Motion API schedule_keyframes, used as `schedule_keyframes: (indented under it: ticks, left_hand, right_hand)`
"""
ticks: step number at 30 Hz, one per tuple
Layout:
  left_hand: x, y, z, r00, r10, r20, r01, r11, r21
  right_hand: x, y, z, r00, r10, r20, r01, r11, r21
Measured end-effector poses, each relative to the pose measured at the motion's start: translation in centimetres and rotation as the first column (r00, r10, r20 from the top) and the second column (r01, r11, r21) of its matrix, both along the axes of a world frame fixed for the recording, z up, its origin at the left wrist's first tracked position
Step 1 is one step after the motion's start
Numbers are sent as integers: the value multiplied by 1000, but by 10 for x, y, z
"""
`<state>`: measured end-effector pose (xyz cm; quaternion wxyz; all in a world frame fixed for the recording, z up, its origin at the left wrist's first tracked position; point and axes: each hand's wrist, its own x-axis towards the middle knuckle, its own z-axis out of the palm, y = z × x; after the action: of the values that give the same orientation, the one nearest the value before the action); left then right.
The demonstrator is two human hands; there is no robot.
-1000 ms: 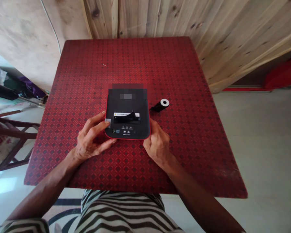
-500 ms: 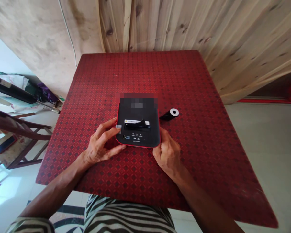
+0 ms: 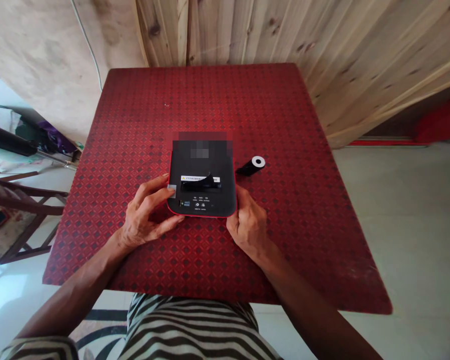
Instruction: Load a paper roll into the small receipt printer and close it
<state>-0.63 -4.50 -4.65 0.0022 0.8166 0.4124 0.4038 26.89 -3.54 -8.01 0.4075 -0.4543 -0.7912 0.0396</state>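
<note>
A small black printer (image 3: pixel 202 180) with a red rim sits in the middle of the red patterned table (image 3: pixel 134 130). A black strip curls out of its slot. My left hand (image 3: pixel 145 215) grips the printer's near left corner, fingers bent against its side and thumb under the front edge. My right hand (image 3: pixel 247 225) is closed against the near right corner. A black roll with a white core (image 3: pixel 252 165) lies on the table just right of the printer, apart from both hands.
Wooden plank walls (image 3: pixel 247 30) rise behind the table, with a thin cable (image 3: pixel 86 45) hanging at the left. A wooden chair frame (image 3: pixel 18 210) and dark clutter (image 3: pixel 25 140) stand at the left. Pale floor (image 3: pixel 405 215) lies to the right.
Only the camera has shifted, so the table sits differently in the picture. Both hands stay on the printer's near corners and the roll has not moved.
</note>
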Motion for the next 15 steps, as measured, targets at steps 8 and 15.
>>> schedule_keyframes:
  ticks: [8,15]
  left_hand:
    - [2,2,4,999,-22,44,23,1000,-19]
    - [0,4,-2,994,-9,110,20,995,-98]
  right_hand:
    - [-1,1,-1,1000,-6,-18,5,1000,-30]
    - [-2,0,1,999,-19,-38,16,996,-88]
